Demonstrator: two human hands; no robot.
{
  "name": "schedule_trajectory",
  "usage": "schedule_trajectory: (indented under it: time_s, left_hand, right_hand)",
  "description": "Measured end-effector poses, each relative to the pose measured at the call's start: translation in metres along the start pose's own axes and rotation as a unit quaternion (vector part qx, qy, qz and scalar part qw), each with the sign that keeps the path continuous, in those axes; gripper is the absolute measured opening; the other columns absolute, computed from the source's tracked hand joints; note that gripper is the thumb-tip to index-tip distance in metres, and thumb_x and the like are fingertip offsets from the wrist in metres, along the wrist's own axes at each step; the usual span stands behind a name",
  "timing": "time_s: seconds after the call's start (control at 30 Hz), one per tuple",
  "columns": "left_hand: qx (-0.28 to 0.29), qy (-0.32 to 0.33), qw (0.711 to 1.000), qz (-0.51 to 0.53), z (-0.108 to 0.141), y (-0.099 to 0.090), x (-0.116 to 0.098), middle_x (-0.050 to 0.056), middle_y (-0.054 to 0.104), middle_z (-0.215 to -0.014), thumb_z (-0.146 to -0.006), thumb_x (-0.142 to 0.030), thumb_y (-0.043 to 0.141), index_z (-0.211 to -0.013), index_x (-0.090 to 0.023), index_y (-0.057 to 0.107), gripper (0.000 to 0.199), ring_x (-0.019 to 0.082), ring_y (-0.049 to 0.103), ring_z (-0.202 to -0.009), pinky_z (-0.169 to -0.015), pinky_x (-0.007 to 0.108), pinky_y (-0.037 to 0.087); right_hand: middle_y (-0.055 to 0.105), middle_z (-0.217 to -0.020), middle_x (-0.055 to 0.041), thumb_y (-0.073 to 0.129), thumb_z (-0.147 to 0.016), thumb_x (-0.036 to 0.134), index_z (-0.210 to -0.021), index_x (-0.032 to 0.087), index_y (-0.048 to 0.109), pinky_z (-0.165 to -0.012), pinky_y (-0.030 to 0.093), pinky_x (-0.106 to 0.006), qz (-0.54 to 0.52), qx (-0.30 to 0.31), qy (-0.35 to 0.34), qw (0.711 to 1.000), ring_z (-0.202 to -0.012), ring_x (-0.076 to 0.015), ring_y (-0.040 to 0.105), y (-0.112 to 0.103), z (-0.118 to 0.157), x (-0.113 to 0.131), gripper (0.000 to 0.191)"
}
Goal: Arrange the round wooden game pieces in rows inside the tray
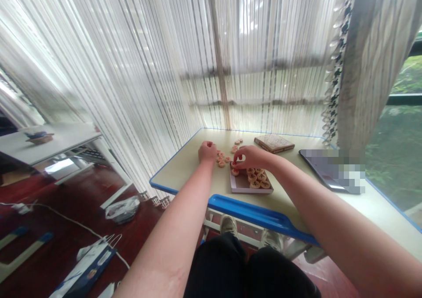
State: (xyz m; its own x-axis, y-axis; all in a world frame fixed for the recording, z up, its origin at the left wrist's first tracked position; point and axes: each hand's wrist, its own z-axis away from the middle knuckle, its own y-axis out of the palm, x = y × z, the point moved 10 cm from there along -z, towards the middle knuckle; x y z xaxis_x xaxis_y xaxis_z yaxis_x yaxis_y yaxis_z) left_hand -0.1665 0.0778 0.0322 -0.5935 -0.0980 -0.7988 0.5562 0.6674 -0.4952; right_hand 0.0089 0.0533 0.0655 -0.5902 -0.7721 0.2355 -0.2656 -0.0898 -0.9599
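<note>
A shallow open box [242,187] sits near the front of the desk, with several round wooden Chinese chess pieces [255,184] on its right side and others at its left wall. My right hand [251,156] reaches over the box's far left part, its thumb and fingers pinching what looks like a chess piece [234,165]. To the left of the box, my left hand [207,152] rests curled on the desk; its fingers face away, hiding whatever may be inside. Loose chess pieces [221,163] lie right beside it, and a few more stand farther back.
At the back of the desk [180,173] lies a flat patterned box lid [274,143]. A dark tablet [325,170] lies on the right. Sheer curtains [158,69] hang behind. On the floor to the left are a paper bag [89,267], a plastic bag [122,210] and a cable.
</note>
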Motion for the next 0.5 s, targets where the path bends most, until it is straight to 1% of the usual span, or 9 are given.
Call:
schedule_trajectory:
  time_s: [0.07,0.13,0.17,0.23,0.3,0.33,0.4,0.5]
  left_hand:
    - [0.003,0.002,1.0,-0.006,0.0,0.0,0.001,0.007,0.067,-0.091,-0.073,-0.024,0.045,-0.091,-0.018,0.061,0.024,0.017,0.06,-0.086,-0.076,0.027,0.045]
    - [0.017,0.016,1.0,-0.011,-0.001,0.004,0.0,0.006,0.067,-0.091,-0.074,-0.022,0.044,-0.089,-0.018,0.063,0.025,0.017,0.061,-0.086,-0.077,0.027,0.045]
    - [0.029,0.025,0.999,-0.014,-0.001,0.007,-0.001,0.006,0.068,-0.091,-0.074,-0.021,0.043,-0.089,-0.019,0.064,0.026,0.017,0.061,-0.086,-0.077,0.027,0.045]
    - [0.059,0.041,0.997,-0.024,-0.001,0.016,-0.001,0.005,0.068,-0.09,-0.074,-0.021,0.043,-0.09,-0.021,0.066,0.028,0.017,0.061,-0.085,-0.077,0.027,0.045]
    - [0.088,0.051,0.994,-0.04,0.0,0.024,-0.001,0.005,0.069,-0.09,-0.073,-0.021,0.045,-0.09,-0.022,0.067,0.028,0.017,0.062,-0.084,-0.077,0.029,0.045]
    - [0.099,0.057,0.992,-0.049,0.001,0.027,-0.001,0.005,0.069,-0.09,-0.073,-0.022,0.046,-0.09,-0.023,0.067,0.027,0.018,0.062,-0.083,-0.076,0.029,0.045]
    - [0.111,0.075,0.989,-0.065,0.003,0.031,-0.004,0.005,0.069,-0.09,-0.071,-0.023,0.049,-0.088,-0.023,0.068,0.026,0.018,0.062,-0.083,-0.076,0.03,0.046]
    - [0.115,0.097,0.985,-0.078,0.006,0.031,-0.008,0.005,0.069,-0.091,-0.068,-0.025,0.055,-0.089,-0.024,0.068,0.025,0.02,0.062,-0.084,-0.076,0.032,0.046]
  right_hand:
    - [0.065,-0.085,-0.0005,0.063,-0.065,0.047,-0.084,0.026,0.069,-0.066,0.042,-0.025,-0.014,0.004,0.01,1.0,-0.072,-0.0147,0.057,0.0,0.001,-0.002,0.029]
    - [0.066,-0.087,-0.0012,0.062,-0.066,0.05,-0.088,0.026,0.068,-0.066,0.043,-0.025,-0.04,-0.005,0.036,0.999,-0.074,-0.0157,0.058,-0.003,0.001,-0.01,0.033]
    - [0.066,-0.089,-0.0018,0.059,-0.069,0.052,-0.091,0.026,0.068,-0.066,0.043,-0.025,-0.052,-0.021,0.058,0.997,-0.076,-0.0163,0.058,-0.006,0.002,-0.018,0.035]
    - [0.066,-0.093,-0.0034,0.05,-0.076,0.051,-0.095,0.025,0.067,-0.068,0.043,-0.026,-0.055,-0.067,0.119,0.989,-0.08,-0.0173,0.059,-0.015,0.005,-0.04,0.037]
    - [0.066,-0.095,-0.0056,0.045,-0.079,0.045,-0.098,0.023,0.066,-0.069,0.044,-0.028,-0.02,-0.102,0.186,0.977,-0.081,-0.0188,0.059,-0.022,0.01,-0.066,0.036]
    - [0.066,-0.095,-0.0068,0.045,-0.079,0.041,-0.099,0.022,0.066,-0.07,0.044,-0.029,0.006,-0.103,0.206,0.973,-0.082,-0.0198,0.059,-0.023,0.012,-0.076,0.035]
    - [0.067,-0.094,-0.0091,0.047,-0.077,0.034,-0.099,0.02,0.066,-0.07,0.044,-0.031,0.048,-0.086,0.228,0.969,-0.083,-0.0216,0.06,-0.023,0.014,-0.09,0.033]
    - [0.066,-0.093,-0.0125,0.05,-0.073,0.028,-0.093,0.018,0.068,-0.068,0.045,-0.033,0.09,-0.041,0.253,0.962,-0.083,-0.0245,0.06,-0.021,0.018,-0.102,0.029]
